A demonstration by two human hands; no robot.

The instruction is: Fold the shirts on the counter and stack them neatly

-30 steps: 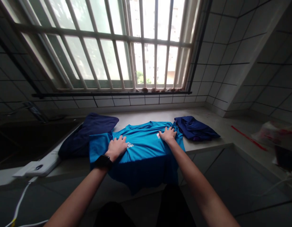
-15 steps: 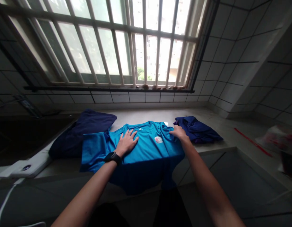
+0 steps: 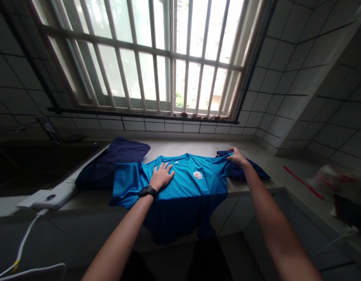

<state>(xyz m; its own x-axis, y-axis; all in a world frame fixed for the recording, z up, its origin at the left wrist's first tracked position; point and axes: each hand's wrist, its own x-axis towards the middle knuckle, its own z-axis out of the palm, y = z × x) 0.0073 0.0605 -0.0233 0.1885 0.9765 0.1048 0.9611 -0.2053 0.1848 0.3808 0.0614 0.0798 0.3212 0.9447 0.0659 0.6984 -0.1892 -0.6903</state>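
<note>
A bright blue T-shirt [image 3: 183, 181] lies spread on the counter, its lower part hanging over the front edge. It has a small white and red print on the chest. My left hand [image 3: 162, 175], with a dark watch at the wrist, rests flat with fingers spread on the shirt below the collar. My right hand [image 3: 237, 157] pinches the sleeve on the right and pulls it outward, over a folded navy garment [image 3: 250, 169]. Another dark navy garment [image 3: 122, 156] sits at the left, partly behind the shirt's other sleeve.
A dark sink [image 3: 31, 156] with a faucet [image 3: 47, 128] is at the left. Near it on the counter edge sits a white device [image 3: 56, 197] with a white cable. At the right are a red strip [image 3: 303, 182] and a plastic bag [image 3: 329, 177]. A barred window [image 3: 157, 58] is behind.
My right hand has drawn the sleeve outward to the right, straightening that shoulder of the shirt. My left hand stays flat on the shirt. The view has shifted slightly.
</note>
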